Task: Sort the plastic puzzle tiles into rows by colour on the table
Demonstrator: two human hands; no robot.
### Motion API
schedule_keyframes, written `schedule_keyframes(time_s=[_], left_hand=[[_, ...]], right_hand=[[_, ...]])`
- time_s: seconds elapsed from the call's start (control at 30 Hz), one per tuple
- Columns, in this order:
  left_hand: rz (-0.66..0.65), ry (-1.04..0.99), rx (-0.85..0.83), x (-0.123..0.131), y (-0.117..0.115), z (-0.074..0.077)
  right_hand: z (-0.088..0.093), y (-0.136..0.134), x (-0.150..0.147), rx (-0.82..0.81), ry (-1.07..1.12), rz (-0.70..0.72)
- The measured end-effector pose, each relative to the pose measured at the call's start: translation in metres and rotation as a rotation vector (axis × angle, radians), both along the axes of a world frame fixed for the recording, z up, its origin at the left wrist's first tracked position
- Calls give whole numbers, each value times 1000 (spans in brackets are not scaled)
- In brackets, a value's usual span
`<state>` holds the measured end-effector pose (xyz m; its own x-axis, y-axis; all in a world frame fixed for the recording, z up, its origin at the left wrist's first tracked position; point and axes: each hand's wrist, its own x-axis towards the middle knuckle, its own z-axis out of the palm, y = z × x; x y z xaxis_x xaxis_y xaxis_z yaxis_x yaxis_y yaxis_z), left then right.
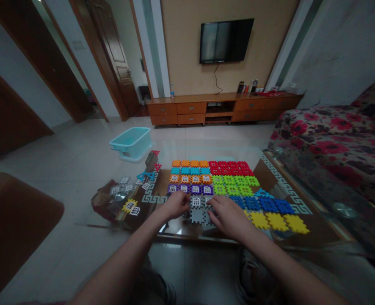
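Plastic interlocking tiles lie in coloured rows on the glass table. My left hand (176, 205) is closed, fingers curled at the left side of the grey interlocking tiles (197, 215); a grey piece shows partly beneath it. On the other side, my right hand (228, 214) rests with fingers and thumb apart, touching the grey tiles' right edge. A white window insert (196, 202) sits in one grey tile between the hands. Just beyond are purple tiles (196, 189) with white windows. Blue tiles (252, 203) and yellow tiles (260, 220) extend right of my right hand, which covers part of them.
Farther back lie orange tiles (194, 163), red tiles (230, 167) and green tiles (229, 180). Loose pieces, including a yellow tile (129, 206), lie at the table's left. A light-blue bin (133, 144) stands on the floor. A floral sofa (333, 131) flanks the right.
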<state>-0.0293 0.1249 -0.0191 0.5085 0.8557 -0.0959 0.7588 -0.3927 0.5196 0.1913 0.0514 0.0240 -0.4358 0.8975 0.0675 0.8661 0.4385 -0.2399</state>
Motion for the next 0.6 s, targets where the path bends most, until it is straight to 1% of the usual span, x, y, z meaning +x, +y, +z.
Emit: schedule_keyframes(time_s=[0.1,0.3,0.43,0.6], left_hand=[[20,4,-17,1,-1,0],[47,4,-30,4,-4,2],[61,-3,-51,4,-2,-2],[87,-11,-71,3,-1,-6]], right_hand=[[-3,4,-2,28,-41,-6],[-16,6,-10,2,-108,-6],[-21,6,-12,-29,-140,-10],[-22,7,-11,-28,-134,-10]])
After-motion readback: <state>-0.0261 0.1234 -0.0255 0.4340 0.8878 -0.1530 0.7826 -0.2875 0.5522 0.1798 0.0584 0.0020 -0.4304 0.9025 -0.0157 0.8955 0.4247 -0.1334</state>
